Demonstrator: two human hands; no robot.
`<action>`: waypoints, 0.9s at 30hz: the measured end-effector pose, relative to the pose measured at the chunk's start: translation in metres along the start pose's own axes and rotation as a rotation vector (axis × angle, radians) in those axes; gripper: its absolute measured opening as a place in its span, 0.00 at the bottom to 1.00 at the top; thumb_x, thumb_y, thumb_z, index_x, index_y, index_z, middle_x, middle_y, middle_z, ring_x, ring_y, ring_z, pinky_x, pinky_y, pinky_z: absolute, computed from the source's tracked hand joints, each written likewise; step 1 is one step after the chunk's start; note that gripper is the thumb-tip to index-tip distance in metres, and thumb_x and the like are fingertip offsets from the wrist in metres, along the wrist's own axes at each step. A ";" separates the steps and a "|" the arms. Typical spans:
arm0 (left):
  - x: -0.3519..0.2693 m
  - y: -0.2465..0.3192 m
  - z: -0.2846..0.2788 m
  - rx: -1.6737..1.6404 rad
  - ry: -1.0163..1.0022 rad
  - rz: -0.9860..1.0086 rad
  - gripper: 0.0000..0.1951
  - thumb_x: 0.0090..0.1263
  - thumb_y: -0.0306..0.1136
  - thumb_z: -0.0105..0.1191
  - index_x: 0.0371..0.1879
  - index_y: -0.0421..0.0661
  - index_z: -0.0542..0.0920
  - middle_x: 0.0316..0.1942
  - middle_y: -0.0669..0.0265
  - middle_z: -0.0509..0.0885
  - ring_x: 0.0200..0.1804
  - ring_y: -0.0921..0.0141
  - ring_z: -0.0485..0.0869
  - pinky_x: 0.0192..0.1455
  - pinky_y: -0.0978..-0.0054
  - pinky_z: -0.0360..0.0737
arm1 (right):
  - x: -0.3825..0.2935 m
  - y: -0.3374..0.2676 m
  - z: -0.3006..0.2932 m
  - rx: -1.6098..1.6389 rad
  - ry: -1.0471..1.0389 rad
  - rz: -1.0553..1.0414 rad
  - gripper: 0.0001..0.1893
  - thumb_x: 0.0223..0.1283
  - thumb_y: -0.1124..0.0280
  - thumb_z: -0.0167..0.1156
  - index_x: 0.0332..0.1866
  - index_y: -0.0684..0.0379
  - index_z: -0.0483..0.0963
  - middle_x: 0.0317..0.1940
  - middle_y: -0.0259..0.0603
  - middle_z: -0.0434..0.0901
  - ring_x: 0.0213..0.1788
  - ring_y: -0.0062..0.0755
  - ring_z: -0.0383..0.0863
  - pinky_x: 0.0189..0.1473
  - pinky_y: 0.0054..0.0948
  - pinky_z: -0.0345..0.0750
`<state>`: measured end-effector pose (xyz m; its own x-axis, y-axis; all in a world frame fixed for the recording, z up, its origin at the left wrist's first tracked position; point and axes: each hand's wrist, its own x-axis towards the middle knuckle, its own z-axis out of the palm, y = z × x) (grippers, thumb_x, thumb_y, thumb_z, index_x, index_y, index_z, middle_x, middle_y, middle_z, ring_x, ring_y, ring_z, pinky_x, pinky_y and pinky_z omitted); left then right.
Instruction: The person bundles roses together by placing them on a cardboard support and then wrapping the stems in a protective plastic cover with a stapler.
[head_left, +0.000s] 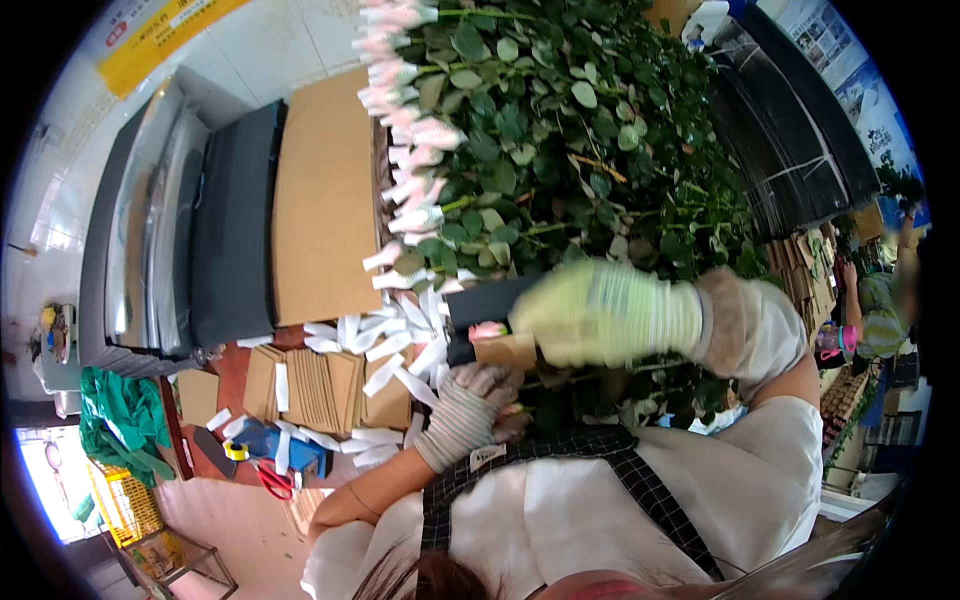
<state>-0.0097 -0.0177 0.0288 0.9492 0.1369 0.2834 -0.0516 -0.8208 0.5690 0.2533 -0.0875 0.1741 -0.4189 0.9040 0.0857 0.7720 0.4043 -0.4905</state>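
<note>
My left hand (469, 409), in a grey-and-white striped glove, has its curled fingers on the lower edge of a small brown cardboard piece (506, 351). A pink rose head (487, 331) shows just above that piece, beside a dark sheet (484, 300). My right hand (600, 315), in a yellow-green knit glove, is blurred at the right of the cardboard; its fingertips are hard to make out. Beyond my hands lies a large heap of leafy rose stems (585, 150), their pale pink heads (420, 217) in white net sleeves along the left side.
Loose white sleeves (386, 375) and stacked cardboard pieces (319, 386) lie left of my hands, with red-handled scissors (275, 480) and tape (236, 451) nearer the edge. Tall dark sheets (236, 217) and a cardboard sheet (326, 199) stand at left. Another person (877, 315) is at far right.
</note>
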 end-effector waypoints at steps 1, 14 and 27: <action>-0.001 -0.001 0.001 0.034 -0.018 0.021 0.31 0.54 0.53 0.68 0.56 0.50 0.82 0.56 0.62 0.78 0.58 0.56 0.76 0.60 0.55 0.72 | 0.026 0.023 -0.026 -0.072 0.161 0.020 0.13 0.61 0.64 0.61 0.47 0.57 0.81 0.44 0.43 0.84 0.46 0.47 0.82 0.50 0.45 0.79; -0.001 0.002 0.001 0.105 -0.015 0.009 0.29 0.55 0.48 0.68 0.58 0.55 0.81 0.49 0.66 0.78 0.54 0.61 0.76 0.55 0.59 0.74 | 0.056 0.143 -0.058 -0.363 0.835 -0.273 0.17 0.60 0.75 0.61 0.55 0.61 0.76 0.50 0.42 0.81 0.44 0.37 0.83 0.45 0.35 0.81; 0.001 0.016 -0.012 0.109 0.058 -0.025 0.31 0.51 0.49 0.72 0.55 0.52 0.82 0.44 0.62 0.77 0.47 0.59 0.77 0.52 0.58 0.73 | -0.065 -0.045 -0.036 -0.082 0.714 0.408 0.16 0.60 0.70 0.59 0.54 0.49 0.80 0.41 0.36 0.82 0.41 0.37 0.83 0.43 0.38 0.80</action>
<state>-0.0128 -0.0241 0.0471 0.9299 0.1877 0.3163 0.0093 -0.8716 0.4901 0.2630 -0.1591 0.2218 0.2856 0.8416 0.4584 0.8415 0.0086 -0.5401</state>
